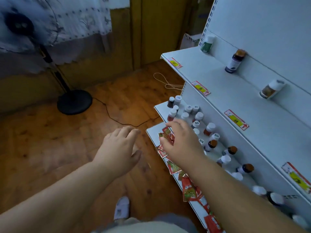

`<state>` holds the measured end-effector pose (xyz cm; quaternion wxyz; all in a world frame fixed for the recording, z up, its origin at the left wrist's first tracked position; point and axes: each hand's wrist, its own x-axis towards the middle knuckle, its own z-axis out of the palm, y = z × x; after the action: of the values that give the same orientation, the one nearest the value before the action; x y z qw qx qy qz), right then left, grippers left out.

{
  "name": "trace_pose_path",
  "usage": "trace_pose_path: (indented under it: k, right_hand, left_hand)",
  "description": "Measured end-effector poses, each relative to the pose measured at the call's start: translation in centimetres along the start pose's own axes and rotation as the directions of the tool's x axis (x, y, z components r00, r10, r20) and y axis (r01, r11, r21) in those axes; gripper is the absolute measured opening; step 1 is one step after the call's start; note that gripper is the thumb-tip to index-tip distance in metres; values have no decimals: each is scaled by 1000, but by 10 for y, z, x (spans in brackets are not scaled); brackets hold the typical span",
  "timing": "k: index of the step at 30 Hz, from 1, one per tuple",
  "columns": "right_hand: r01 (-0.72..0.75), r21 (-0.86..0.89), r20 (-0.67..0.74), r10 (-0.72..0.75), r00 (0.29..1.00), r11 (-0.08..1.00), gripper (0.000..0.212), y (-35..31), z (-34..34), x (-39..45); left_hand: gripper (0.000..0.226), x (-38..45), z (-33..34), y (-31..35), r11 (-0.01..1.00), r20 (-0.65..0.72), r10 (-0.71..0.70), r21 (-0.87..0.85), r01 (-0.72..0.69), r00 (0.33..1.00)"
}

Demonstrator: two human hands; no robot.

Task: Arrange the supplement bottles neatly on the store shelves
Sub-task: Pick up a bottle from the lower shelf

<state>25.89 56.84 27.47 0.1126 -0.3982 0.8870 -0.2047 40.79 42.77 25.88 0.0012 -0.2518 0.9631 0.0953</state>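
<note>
Shelf price tags (236, 120) unreadably blurred

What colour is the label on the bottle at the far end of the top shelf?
Green, below a white cap, on the bottle on the top shelf; the head view shows it.

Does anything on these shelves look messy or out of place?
Yes. On the middle shelf the supplement bottles stand scattered rather than in rows, and on the shelf below, red packets lie strewn in a loose, overlapping heap.

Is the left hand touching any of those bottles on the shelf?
Apart. The head view shows the left hand open over bare wooden floor, clear of the bottles on the shelf.
</note>
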Motion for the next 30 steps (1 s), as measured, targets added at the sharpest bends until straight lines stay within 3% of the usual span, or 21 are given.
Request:
trace_pose_path:
  k: [7, 12, 18, 23, 25, 30]
  right_hand:
    - [-271, 85, -117, 280, 953, 959, 44, 26, 17, 79]
    - [-381, 158, -121, 400, 908, 911, 42, 48, 46, 158]
    - [-528, 204, -181, 562, 807, 825, 34, 43, 94, 227]
    - [-666, 322, -281, 740, 611, 673, 37, 49, 167, 278]
    - [-719, 402, -260, 824, 504, 567, 43, 62, 204, 301]
    - [-747, 514, -237, 906, 350, 422, 58, 120, 268, 345]
  left_hand:
    - [61, 147, -2, -19, 965, 142, 263, -15, -263, 954]
    - [62, 235, 20, -36, 943, 220, 323, 7, -332, 921]
    - [62, 320, 40, -94, 866, 321, 484, -43, -498, 814]
    - [64, 395, 96, -133, 765, 349, 633, -142, -628, 691]
    - [64, 420, 127, -145, 766, 359, 636, -186, -615, 683]
    - [66, 456, 212, -142, 784, 389, 617, -240, -572, 684]
